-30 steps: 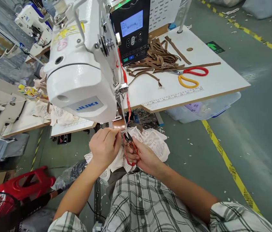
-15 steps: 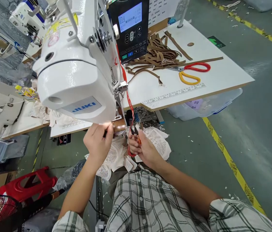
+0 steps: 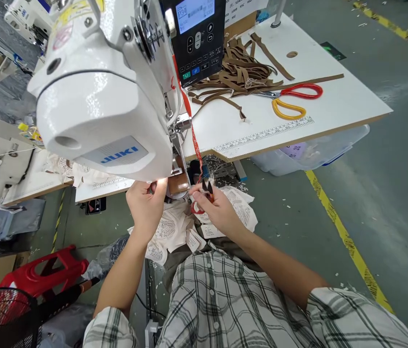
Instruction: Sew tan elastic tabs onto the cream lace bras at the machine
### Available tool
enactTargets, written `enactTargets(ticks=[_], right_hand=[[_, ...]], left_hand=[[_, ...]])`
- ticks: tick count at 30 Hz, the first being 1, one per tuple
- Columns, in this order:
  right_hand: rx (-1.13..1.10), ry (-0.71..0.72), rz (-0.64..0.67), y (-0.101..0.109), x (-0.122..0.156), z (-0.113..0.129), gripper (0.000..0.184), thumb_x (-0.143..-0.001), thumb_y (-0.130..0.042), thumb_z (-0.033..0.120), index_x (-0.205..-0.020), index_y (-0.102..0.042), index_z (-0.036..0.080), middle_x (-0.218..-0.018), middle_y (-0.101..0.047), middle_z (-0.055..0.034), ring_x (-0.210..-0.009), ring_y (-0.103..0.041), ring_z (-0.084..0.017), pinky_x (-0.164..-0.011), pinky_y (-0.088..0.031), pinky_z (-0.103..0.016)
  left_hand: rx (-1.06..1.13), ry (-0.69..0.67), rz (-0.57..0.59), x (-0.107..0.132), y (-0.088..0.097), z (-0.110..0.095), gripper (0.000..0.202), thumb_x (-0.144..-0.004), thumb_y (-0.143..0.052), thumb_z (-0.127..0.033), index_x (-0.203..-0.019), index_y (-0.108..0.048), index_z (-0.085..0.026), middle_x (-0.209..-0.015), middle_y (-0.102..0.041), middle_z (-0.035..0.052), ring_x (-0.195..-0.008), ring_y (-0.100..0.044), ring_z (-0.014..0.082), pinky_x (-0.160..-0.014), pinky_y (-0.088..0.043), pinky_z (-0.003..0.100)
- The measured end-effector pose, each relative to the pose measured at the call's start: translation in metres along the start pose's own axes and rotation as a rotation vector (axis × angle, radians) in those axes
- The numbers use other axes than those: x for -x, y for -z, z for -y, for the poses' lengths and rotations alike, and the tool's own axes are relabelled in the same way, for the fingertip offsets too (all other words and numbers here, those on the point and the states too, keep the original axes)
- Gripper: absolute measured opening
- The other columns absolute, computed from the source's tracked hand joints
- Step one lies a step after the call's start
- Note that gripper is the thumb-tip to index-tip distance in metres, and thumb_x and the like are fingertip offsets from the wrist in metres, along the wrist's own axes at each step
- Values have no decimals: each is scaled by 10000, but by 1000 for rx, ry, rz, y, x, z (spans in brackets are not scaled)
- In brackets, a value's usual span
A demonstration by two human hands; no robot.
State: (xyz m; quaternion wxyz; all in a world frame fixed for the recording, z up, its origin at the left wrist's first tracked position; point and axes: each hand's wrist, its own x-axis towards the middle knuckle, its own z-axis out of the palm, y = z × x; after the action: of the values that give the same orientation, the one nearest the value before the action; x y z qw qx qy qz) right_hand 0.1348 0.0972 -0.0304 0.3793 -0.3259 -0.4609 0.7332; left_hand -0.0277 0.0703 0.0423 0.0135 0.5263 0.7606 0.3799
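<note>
My left hand is closed, thumb against fingers, under the lit head of a white sewing machine. Whatever it pinches is hidden by the fingers and the machine. My right hand grips a pair of thread snips with dark blades pointing up. A red braided cord hangs from the machine towards this hand, and a red loop shows below the fingers. Between the hands is the machine's brown-covered bed end. Printed cream fabric pieces with white labels lie on my lap beneath both hands.
A white table carries a pile of brown straps, scissors with red and yellow handles, and a control panel. Below it is a clear plastic bin. A red stool and black fan stand at lower left.
My right hand has lifted slightly, its thumb now lying across towards the machine bed, with the snips' blades more upright. My left hand has turned a little. The view has shifted slightly.
</note>
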Motion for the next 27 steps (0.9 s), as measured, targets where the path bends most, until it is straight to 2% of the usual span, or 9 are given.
enactTargets(ticks=[5, 10, 18, 27], right_hand=[[252, 301, -109, -10, -31, 16, 178, -877, -649, 335, -1007, -656, 213, -717, -376, 50, -614, -412, -85, -627, -381, -243], [459, 511, -138, -19, -50, 23, 193, -883, -634, 297, -1051, -681, 215, -759, -519, 26, -652, -481, -108, -686, -421, -263], [592, 625, -165, -20, -52, 21, 175, -899, -605, 265, -1034, -698, 204, -855, -660, -18, -771, -593, -149, -756, -471, -276], [655, 724, -198, -21, -55, 20, 166, -904, -614, 259, -1035, -702, 208, -839, -677, -16, -788, -624, -150, -738, -480, -266]], left_hand=[[0, 19, -5, 1, 1, -3, 234, -859, -651, -353, -714, -666, -170, -659, -624, -6, -625, -542, 125, -648, -425, 250], [-3, 27, 4, 0, 1, -4, 242, -853, -654, -364, -708, -672, -171, -655, -627, -5, -617, -529, 125, -649, -426, 250], [9, 46, 20, -1, 1, -4, 227, -851, -656, -358, -749, -703, -161, -660, -640, -2, -601, -522, 121, -642, -425, 246], [60, 81, 16, -1, 2, -4, 205, -843, -663, -350, -786, -720, -161, -663, -642, -3, -598, -515, 124, -631, -427, 245]])
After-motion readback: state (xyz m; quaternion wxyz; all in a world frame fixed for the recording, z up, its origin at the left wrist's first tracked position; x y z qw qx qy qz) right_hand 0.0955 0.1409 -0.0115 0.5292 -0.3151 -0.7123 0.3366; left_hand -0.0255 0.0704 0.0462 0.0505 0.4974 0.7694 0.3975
